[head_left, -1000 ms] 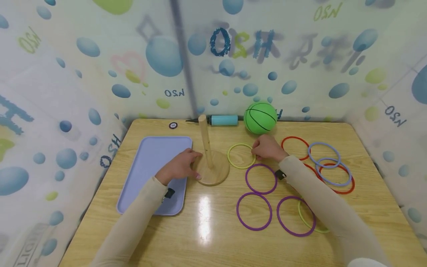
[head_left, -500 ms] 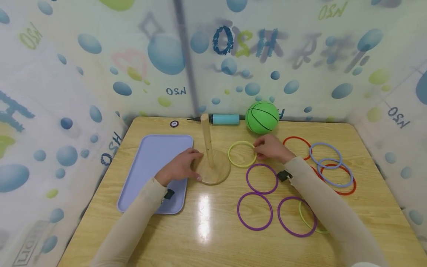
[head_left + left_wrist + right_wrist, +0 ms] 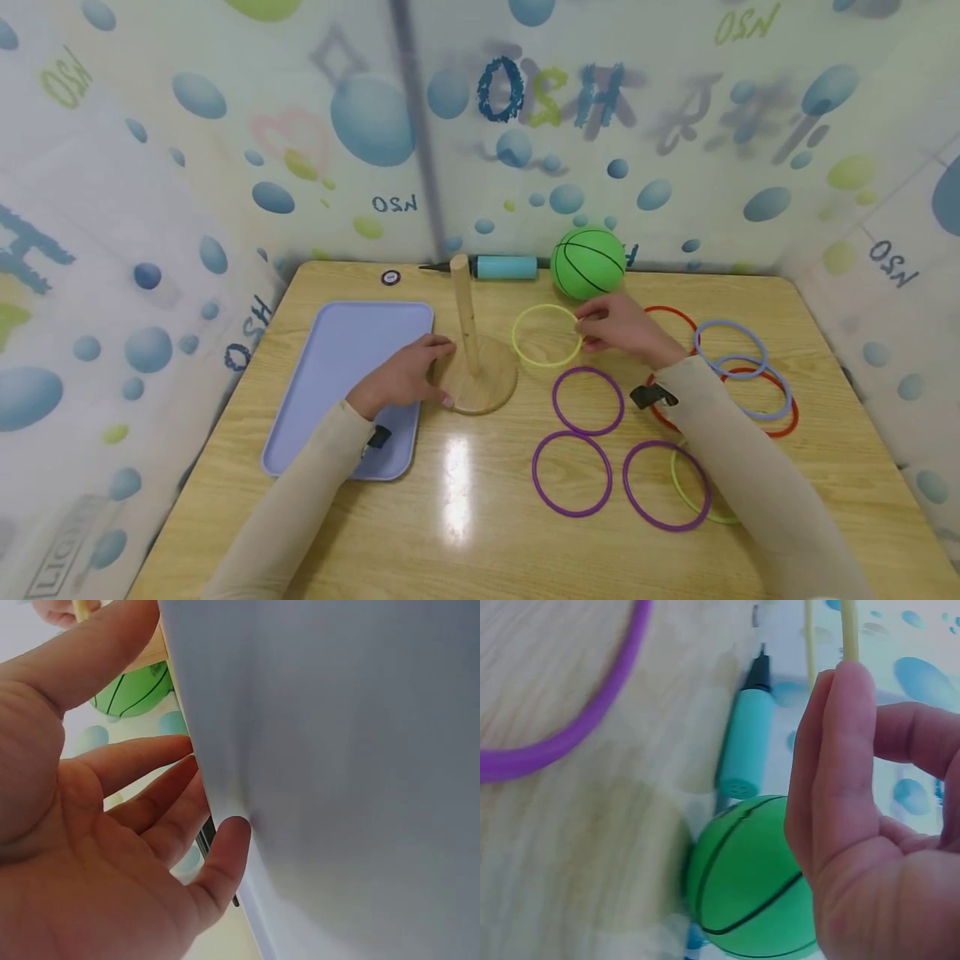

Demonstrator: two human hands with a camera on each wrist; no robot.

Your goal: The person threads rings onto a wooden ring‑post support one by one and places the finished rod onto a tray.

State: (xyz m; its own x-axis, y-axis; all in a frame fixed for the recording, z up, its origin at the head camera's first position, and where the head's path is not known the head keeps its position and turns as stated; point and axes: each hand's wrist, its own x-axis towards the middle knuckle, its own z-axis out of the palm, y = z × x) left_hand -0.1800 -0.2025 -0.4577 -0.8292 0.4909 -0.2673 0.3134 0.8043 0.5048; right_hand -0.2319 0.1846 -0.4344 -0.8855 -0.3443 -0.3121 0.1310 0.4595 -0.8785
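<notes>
In the head view my right hand (image 3: 618, 329) pinches a yellow-green ring (image 3: 545, 365) by its right side, and the ring stands raised over the table. The right wrist view shows the ring (image 3: 850, 637) at the fingertips. My left hand (image 3: 401, 375) rests at the left edge of a wooden stand's round base (image 3: 491, 383), thumb at the near side and fingers at the far side. From that base rises an upright peg (image 3: 464, 312) without rings. Seen from the left wrist, the hand's fingers (image 3: 135, 761) are mostly straight, beside the lilac tray (image 3: 337, 780).
Purple rings (image 3: 572, 513) lie in front of the right hand, with red rings (image 3: 675, 312) and blue rings (image 3: 731, 323) to its right. A green ball (image 3: 588, 262) and a blue hand pump (image 3: 506, 267) stand along the back wall. The tray (image 3: 352, 312) lies left of the stand.
My right hand has taken hold of the yellow-green ring and lifted it off the table, moving slightly up and right. The left hand has stayed at the base.
</notes>
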